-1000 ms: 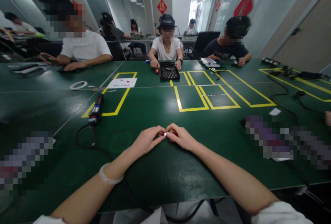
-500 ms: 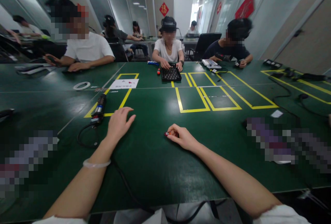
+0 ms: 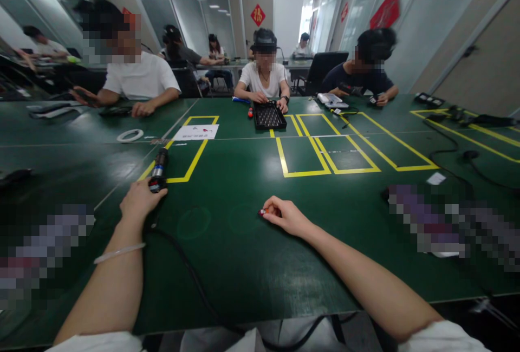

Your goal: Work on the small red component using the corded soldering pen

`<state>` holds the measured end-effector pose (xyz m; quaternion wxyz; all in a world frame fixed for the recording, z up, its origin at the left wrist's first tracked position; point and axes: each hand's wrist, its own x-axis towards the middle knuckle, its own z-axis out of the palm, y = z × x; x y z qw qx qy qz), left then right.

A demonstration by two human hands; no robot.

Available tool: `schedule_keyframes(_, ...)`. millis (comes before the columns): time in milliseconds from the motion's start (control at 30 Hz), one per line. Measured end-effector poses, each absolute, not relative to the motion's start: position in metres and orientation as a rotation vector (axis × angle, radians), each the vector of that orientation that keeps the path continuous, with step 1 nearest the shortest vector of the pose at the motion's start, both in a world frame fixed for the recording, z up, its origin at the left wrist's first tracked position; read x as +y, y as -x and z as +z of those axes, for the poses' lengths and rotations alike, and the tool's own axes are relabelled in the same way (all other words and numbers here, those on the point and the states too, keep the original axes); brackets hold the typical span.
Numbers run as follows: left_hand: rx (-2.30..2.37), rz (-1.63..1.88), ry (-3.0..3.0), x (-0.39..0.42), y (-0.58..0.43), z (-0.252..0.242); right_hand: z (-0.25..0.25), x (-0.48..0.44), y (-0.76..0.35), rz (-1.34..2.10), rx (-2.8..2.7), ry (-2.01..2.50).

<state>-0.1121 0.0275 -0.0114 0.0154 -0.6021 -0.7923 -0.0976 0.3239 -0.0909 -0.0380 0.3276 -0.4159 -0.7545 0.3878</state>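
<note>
My left hand (image 3: 140, 199) is at the near end of a corded black cylindrical tool (image 3: 160, 164) with a blue band, its thumb on the right side and its fingers curled round the other side. The tool lies across the lower left part of a yellow tape outline. Resting on the green table, my right hand (image 3: 284, 215) is closed in a pinch on a small red and orange piece (image 3: 262, 213). Most of that piece is hidden by the fingers, so I cannot tell its kind.
White paper (image 3: 196, 132) and a white ring (image 3: 130, 135) lie beyond the tool. Across the table (image 3: 227, 281), a co-worker handles a black tray (image 3: 270, 116) beside a red object (image 3: 251, 112). A black cable (image 3: 190, 265) runs toward me. Blurred-out items lie at both sides.
My left hand has moved left and toward me, from the bare table to the tool's near end, and closed round it. The tool has turned slightly. My right hand has stayed still.
</note>
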Motion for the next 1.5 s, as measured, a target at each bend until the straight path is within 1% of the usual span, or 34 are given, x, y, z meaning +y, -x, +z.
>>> schedule_keyframes(100,-2.416,-0.370,1.904,0.030,0.108,-0.014,-0.038,-0.090,-0.324,1.015,-1.976,1.094)
schedule_keyframes(200,-2.376,-0.344,1.989,0.026,0.093,-0.014,-0.038,-0.090,-0.323,1.013,-1.973,1.087)
schedule_keyframes(400,-2.200,-0.304,2.209,0.011,0.029,-0.011,-0.037,-0.090,-0.322,1.023,-1.960,1.103)
schedule_keyframes(567,-1.938,-0.259,2.479,-0.011,-0.030,-0.009,-0.038,-0.089,-0.323,1.016,-1.969,1.098)
schedule_keyframes(833,-1.484,-0.432,2.980,-0.052,-0.093,-0.009,-0.036,-0.091,-0.322,0.842,-2.045,1.209)
schedule_keyframes(1000,-1.301,-0.506,3.176,-0.065,-0.107,-0.008,-0.036,-0.091,-0.321,0.705,-2.146,1.272)
schedule_keyframes(1167,-1.248,-0.432,3.195,-0.069,-0.109,-0.006,-0.041,-0.090,-0.319,0.609,-2.194,1.305)
schedule_keyframes(1367,-1.237,-0.370,3.168,-0.069,-0.110,-0.009,-0.044,-0.088,-0.317,0.663,-2.175,1.270)
schedule_keyframes(1500,-1.225,-0.367,3.159,-0.070,-0.110,-0.012,-0.041,-0.091,-0.318,0.732,-2.176,1.168)
